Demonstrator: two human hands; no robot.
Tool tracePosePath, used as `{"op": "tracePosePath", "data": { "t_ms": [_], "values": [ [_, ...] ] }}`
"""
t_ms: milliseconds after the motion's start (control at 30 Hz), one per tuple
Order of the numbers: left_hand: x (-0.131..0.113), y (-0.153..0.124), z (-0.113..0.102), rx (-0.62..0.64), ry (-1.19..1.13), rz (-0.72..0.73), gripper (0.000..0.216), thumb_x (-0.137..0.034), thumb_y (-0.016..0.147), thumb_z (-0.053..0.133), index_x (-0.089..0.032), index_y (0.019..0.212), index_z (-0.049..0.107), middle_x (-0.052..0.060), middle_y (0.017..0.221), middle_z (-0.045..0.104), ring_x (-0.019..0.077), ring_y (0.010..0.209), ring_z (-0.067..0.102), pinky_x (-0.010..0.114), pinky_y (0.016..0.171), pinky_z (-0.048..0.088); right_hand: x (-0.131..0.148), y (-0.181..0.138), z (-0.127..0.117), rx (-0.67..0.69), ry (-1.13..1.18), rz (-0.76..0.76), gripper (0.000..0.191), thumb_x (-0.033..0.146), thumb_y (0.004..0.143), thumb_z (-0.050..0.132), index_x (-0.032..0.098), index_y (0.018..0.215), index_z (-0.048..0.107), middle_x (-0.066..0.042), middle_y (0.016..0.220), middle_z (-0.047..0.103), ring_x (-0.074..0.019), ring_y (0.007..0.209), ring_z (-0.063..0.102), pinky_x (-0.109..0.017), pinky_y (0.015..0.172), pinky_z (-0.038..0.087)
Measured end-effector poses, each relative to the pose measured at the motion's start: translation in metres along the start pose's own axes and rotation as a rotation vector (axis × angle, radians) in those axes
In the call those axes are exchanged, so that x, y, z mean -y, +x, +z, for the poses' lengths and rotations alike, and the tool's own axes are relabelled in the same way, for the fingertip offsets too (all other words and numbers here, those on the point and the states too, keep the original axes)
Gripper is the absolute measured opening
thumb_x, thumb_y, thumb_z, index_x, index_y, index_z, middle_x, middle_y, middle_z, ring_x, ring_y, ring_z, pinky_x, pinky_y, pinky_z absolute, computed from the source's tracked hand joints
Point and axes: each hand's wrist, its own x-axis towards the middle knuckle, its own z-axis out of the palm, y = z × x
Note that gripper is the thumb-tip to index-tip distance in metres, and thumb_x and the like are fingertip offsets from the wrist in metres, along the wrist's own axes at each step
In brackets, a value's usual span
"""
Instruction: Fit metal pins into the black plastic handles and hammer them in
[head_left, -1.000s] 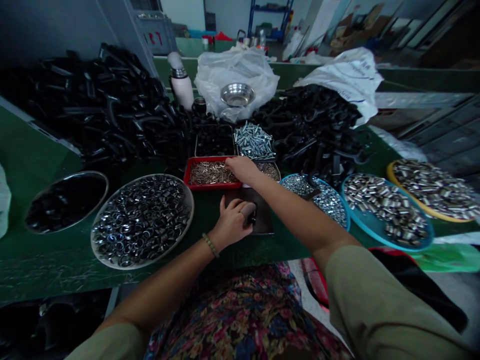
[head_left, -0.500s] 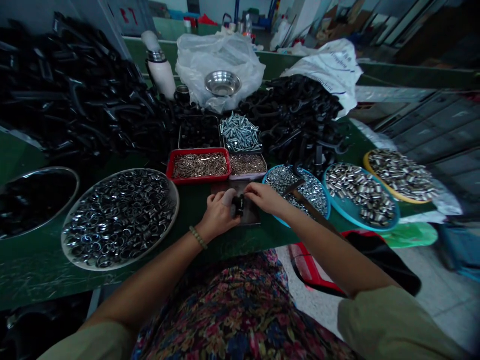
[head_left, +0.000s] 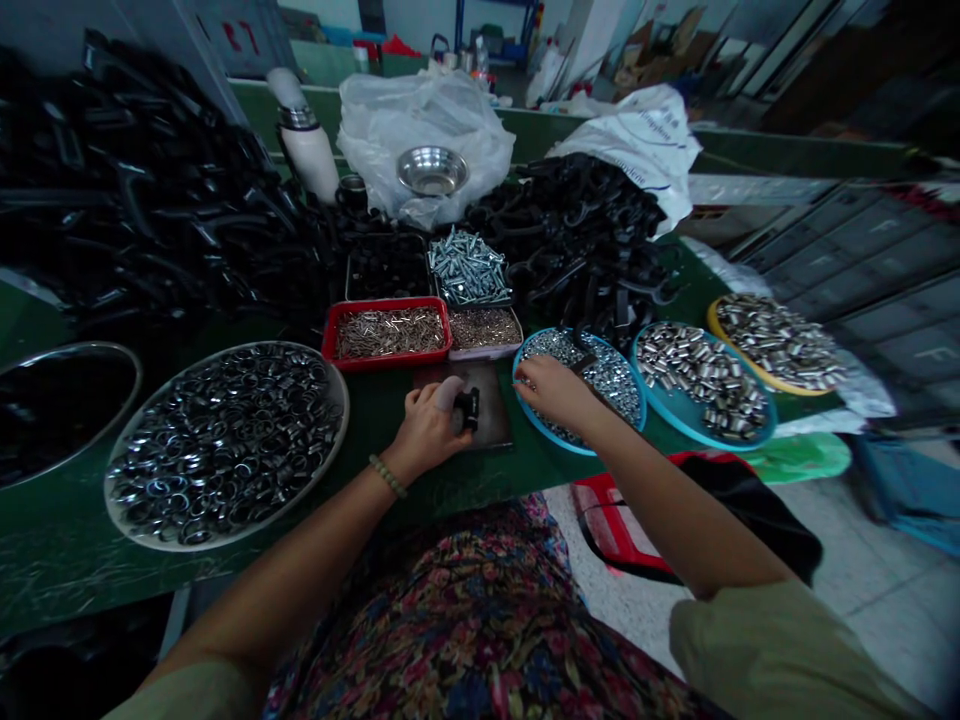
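Observation:
My left hand [head_left: 429, 428] is closed around a small black plastic part [head_left: 469, 408], with a pale covering on one finger. It holds the part over a flat metal plate [head_left: 491, 395] on the green table. My right hand [head_left: 553, 392] is over the left side of a round blue tray [head_left: 564, 446] of small shiny metal pieces [head_left: 616, 375]. Its fingers are bent together and point down; anything between them is too small to make out. Just beyond that hand lies a dark hammer head [head_left: 583, 362], its handle mostly hidden by my forearm.
Behind the plate stand a red tray [head_left: 328, 350] of small pins, a box of tiny rivet-like pieces [head_left: 484, 328] and a box of screws [head_left: 469, 265]. A large tray of black rings [head_left: 232, 440] is left. Metal sleeves [head_left: 697, 370] lie right. Black parts [head_left: 150, 200] are heaped behind.
My right hand has moved right, away from the black part, to the blue tray. My left hand keeps hold of the part above the plate. The whole view has shifted slightly.

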Motion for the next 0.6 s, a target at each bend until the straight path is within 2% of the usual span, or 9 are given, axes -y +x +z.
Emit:
{"op": "tracePosePath", "data": {
  "t_ms": [167,367,533,600],
  "values": [
    [-0.001,0.0,0.001,0.017,-0.002,-0.018,0.063,-0.031,0.07,0.063,-0.022,0.128,0.039,0.01,0.122,0.058,0.0277,0.115,0.049,0.044,0.1,0.028,-0.007,0.013,-0.01,-0.002,-0.096,0.018,0.019,0.021,0.088,0.051,0.013,0.095,0.066,-0.013,0.098,0.062,-0.0248,0.1,0.053,-0.036,0.093,0.038],
    [0.0,0.0,0.001,0.014,0.013,0.004,0.062,-0.033,0.072,0.062,-0.021,0.129,0.039,0.011,0.123,0.057,0.0278,0.115,0.049,0.043,0.099,0.03,0.009,0.03,-0.004,0.111,-0.188,-0.007,0.019,0.022,0.08,0.059,0.015,0.096,0.068,-0.015,0.108,0.059,-0.0312,0.106,0.048,-0.041,0.087,0.039],
    [0.0,0.0,0.0,0.014,0.02,0.006,0.062,-0.034,0.073,0.062,-0.02,0.128,0.04,0.011,0.121,0.058,0.0285,0.115,0.049,0.044,0.099,0.03,-0.012,0.028,-0.018,-0.03,-0.116,0.102,0.021,0.021,0.087,0.051,0.014,0.098,0.067,-0.013,0.102,0.061,-0.0262,0.099,0.051,-0.037,0.088,0.038],
    [0.0,0.0,0.001,0.012,0.019,0.007,0.062,-0.033,0.072,0.062,-0.02,0.129,0.04,0.011,0.122,0.058,0.0286,0.115,0.049,0.044,0.099,0.03,-0.026,0.024,-0.021,-0.034,-0.09,0.099,0.02,0.02,0.087,0.051,0.014,0.096,0.067,-0.012,0.099,0.062,-0.025,0.098,0.052,-0.036,0.09,0.038]
  ]
}}
